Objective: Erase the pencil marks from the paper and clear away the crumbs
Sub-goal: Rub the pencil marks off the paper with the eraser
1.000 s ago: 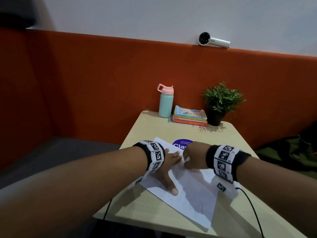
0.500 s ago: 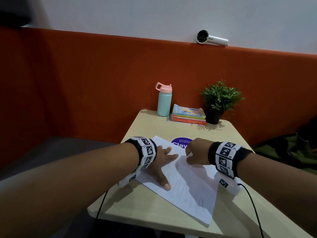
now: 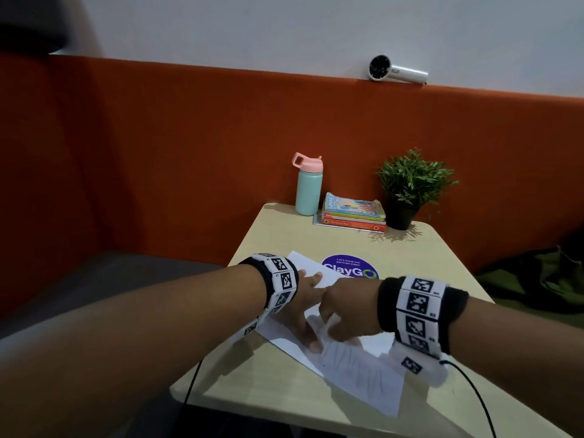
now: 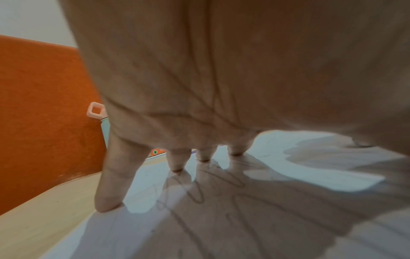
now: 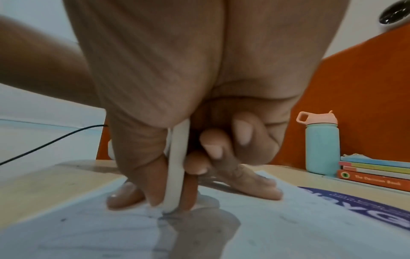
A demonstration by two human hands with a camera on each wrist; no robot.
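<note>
A white sheet of paper (image 3: 363, 374) with faint pencil scribbles lies slantwise on the beige table (image 3: 284, 393). My left hand (image 3: 305, 308) lies spread flat on the sheet, its straight fingertips (image 4: 177, 164) pressing the paper (image 4: 277, 166) over the pencil marks (image 4: 199, 192). My right hand (image 3: 344, 314) sits just right of it, curled round a white eraser (image 5: 176, 168). Thumb and fingers pinch the eraser upright, and its lower end touches the paper (image 5: 288, 219) at a grey smudge. The head view hides the eraser behind the hand.
At the table's far edge stand a teal bottle (image 3: 308, 188) with a pink lid, a stack of books (image 3: 352, 213) and a potted plant (image 3: 407, 188). A purple round sticker (image 3: 350, 270) lies beyond the paper. An orange padded wall rises behind. Black cables hang off the near edge.
My right hand has slid down and left along the paper toward the left thumb, with its fingers pointing lower. The left hand keeps pressing the sheet. The head view has shifted a little.
</note>
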